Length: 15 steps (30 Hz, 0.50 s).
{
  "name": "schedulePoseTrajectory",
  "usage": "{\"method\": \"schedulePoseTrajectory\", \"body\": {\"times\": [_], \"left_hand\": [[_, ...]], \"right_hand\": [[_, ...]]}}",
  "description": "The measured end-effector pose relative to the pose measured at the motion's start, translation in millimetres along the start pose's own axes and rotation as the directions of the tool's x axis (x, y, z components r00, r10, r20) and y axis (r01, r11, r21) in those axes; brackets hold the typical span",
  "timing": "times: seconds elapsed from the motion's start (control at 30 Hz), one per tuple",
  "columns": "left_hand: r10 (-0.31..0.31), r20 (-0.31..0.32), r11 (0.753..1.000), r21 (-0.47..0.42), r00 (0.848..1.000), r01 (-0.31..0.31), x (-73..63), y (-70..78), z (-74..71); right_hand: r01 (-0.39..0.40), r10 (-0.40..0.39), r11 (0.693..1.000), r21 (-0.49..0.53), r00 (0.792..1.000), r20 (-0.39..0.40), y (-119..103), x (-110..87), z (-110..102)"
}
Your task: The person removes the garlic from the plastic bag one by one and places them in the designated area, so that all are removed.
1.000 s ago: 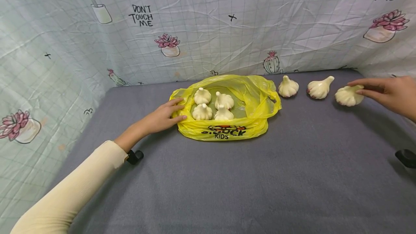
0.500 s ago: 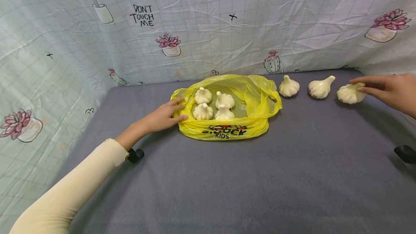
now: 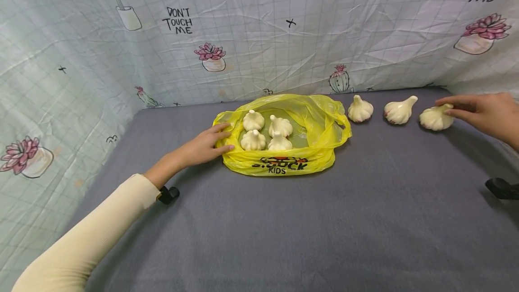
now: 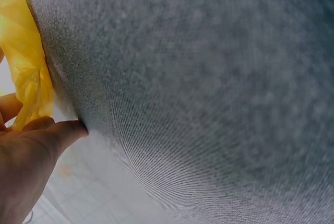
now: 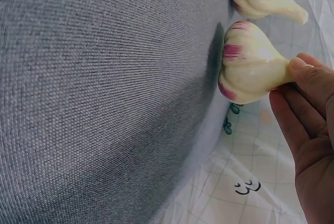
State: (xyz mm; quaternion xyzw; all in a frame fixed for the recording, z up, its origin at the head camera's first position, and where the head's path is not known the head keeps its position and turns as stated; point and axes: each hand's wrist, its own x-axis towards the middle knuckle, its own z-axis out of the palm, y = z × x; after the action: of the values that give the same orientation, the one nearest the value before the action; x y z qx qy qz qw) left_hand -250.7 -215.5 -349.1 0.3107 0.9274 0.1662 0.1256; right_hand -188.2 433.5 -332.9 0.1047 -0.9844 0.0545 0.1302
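Note:
My right hand pinches a white garlic bulb by its stem, between thumb and fingers. In the right wrist view this garlic bulb shows purple streaks; its base is at or very close to the cloth, I cannot tell which. A yellow plastic bag lies with its mouth spread wide, and several garlic bulbs sit inside it. With fingers spread, my left hand rests on the bag's left edge. The left wrist view shows its thumb extended beside the yellow plastic; some fingers are hidden there.
Two more garlic bulbs stand in a row between the bag and my right hand: one upright bulb near the bag handle, one tilted bulb beside it. Grey cloth covers the table; a printed curtain rises behind.
My right wrist has shifted slightly, and the pinched garlic bulb has moved only a little. My left hand and the bag have stayed in place.

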Motion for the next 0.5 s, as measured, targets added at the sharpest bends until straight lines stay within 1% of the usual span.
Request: {"method": "schedulePoseTrajectory", "body": {"times": [0.27, 0.4, 0.5], "left_hand": [[-0.003, -0.004, 1.0, -0.001, 1.0, 0.003, 0.9, 0.3, 2.3], [-0.005, 0.005, 1.0, 0.0, 1.0, 0.005, 0.3, 0.1, 3.9], [-0.002, 0.004, 1.0, 0.0, 1.0, 0.002, -0.2, 0.7, 4.0]], "right_hand": [[-0.039, 0.039, 0.999, -0.007, 0.999, 0.027, 4.0, 1.9, 4.3], [-0.066, 0.066, 0.998, 0.009, 0.996, 0.059, 3.7, 2.4, 4.9], [-0.067, 0.066, 0.998, 0.012, 0.996, 0.065, 2.9, 3.1, 5.3]]}}
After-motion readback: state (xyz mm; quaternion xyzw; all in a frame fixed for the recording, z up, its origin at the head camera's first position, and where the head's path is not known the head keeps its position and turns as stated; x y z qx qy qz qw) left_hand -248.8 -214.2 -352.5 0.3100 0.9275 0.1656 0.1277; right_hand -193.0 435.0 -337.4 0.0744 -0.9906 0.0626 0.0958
